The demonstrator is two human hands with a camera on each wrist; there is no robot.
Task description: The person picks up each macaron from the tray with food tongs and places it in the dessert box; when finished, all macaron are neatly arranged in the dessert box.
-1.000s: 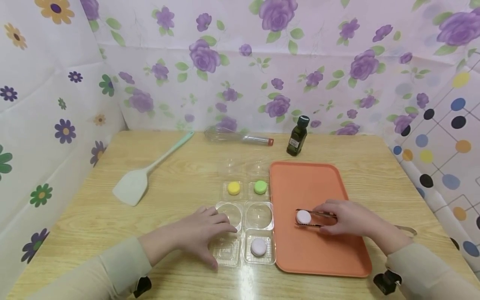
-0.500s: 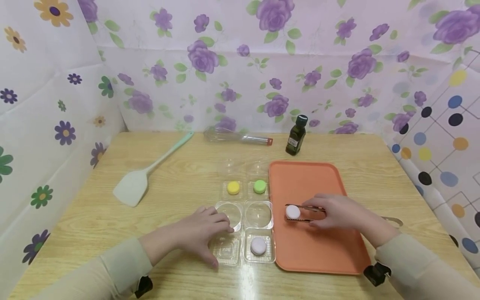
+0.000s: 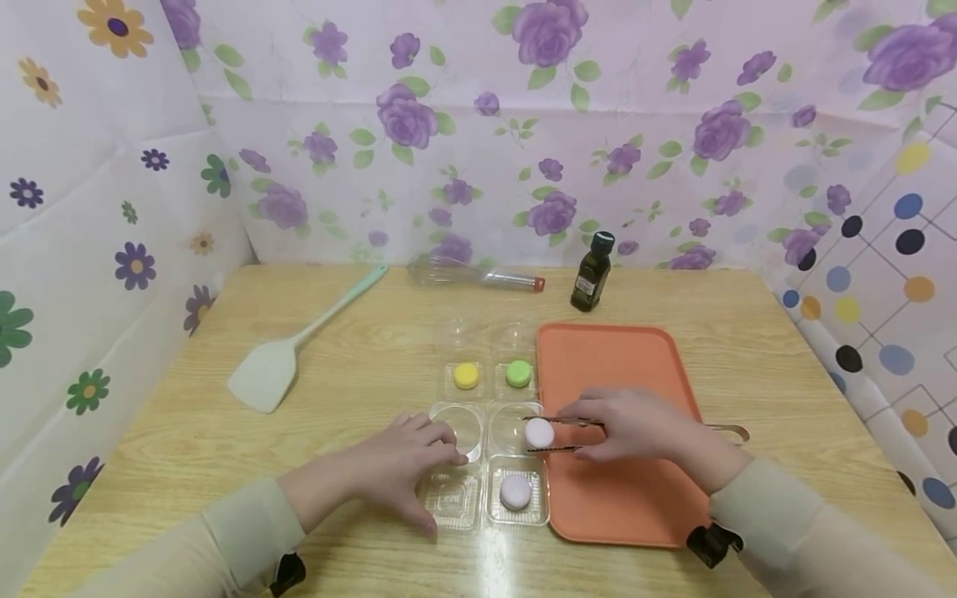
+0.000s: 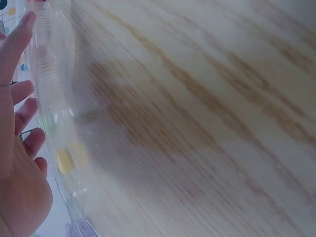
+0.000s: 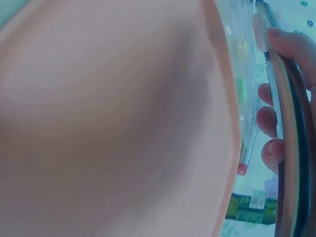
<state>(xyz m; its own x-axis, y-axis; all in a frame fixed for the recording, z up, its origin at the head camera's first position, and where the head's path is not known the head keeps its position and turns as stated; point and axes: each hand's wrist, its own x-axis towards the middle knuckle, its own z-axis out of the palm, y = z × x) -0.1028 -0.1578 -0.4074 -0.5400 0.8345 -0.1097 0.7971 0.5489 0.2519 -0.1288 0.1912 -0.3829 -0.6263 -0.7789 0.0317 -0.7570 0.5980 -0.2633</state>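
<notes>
My right hand (image 3: 624,423) grips metal tongs (image 3: 571,421), thumb on one arm and fingers on the other. Between the tong tips is a pale pink macaron (image 3: 539,434), held above the tray's left edge beside the clear plastic box. A lilac macaron (image 3: 516,492) lies in the near right compartment of that clear box (image 3: 480,531). My left hand (image 3: 399,465) is spread at the box's left side, fingers loosely bent over its near left compartment. Whether they touch it I cannot tell. In the right wrist view the tongs (image 5: 291,128) run along the palm.
An orange tray (image 3: 620,357) lies right of the box. Behind the box, a yellow macaron (image 3: 466,375) and a green macaron (image 3: 518,374) sit in another clear box. A spatula (image 3: 265,374), a whisk (image 3: 478,274) and a dark bottle (image 3: 592,274) are farther out.
My right hand has moved left across the tray, carrying the pale pink macaron in the tongs to the box's edge. The left hand has stayed in place.
</notes>
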